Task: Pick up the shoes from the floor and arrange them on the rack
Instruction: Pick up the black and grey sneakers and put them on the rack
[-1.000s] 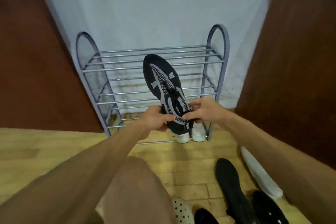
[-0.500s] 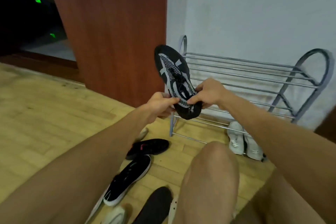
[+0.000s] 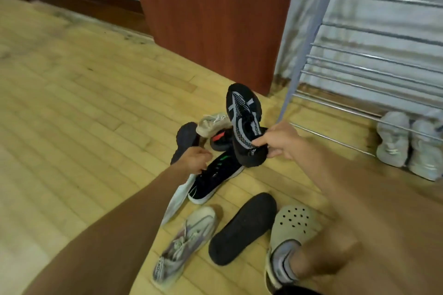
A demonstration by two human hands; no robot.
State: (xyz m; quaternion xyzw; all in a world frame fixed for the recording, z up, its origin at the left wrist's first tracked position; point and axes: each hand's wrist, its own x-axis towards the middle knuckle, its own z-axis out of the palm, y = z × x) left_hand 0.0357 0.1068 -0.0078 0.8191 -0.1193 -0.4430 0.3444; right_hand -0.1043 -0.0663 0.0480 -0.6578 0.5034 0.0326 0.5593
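Observation:
My right hand (image 3: pixel 279 142) grips the heel of a black shoe with grey mesh stripes (image 3: pixel 243 115), held toe-up above the floor pile. My left hand (image 3: pixel 194 160) is off that shoe, fingers curled low over a black sneaker with green marks (image 3: pixel 215 176); whether it grips anything is unclear. Around it lie a beige sneaker (image 3: pixel 213 123), a black shoe with a red mark (image 3: pixel 220 139), a dark shoe (image 3: pixel 185 140), a white shoe on its side (image 3: pixel 177 200), a grey-white sneaker (image 3: pixel 184 244) and a black shoe sole-up (image 3: pixel 242 225). The metal rack (image 3: pixel 359 72) stands at the right.
A pale pair of sneakers (image 3: pixel 393 142) sits at the bottom of the rack. My foot wears a beige clog (image 3: pixel 288 232) at the lower right. A brown wooden panel (image 3: pixel 211 19) stands left of the rack, and wooden floor (image 3: pixel 72 115) stretches to the left.
My view has swung left and down to the shoe pile. My left hand has let go of the black mesh shoe and dropped toward the pile; my right hand alone holds it.

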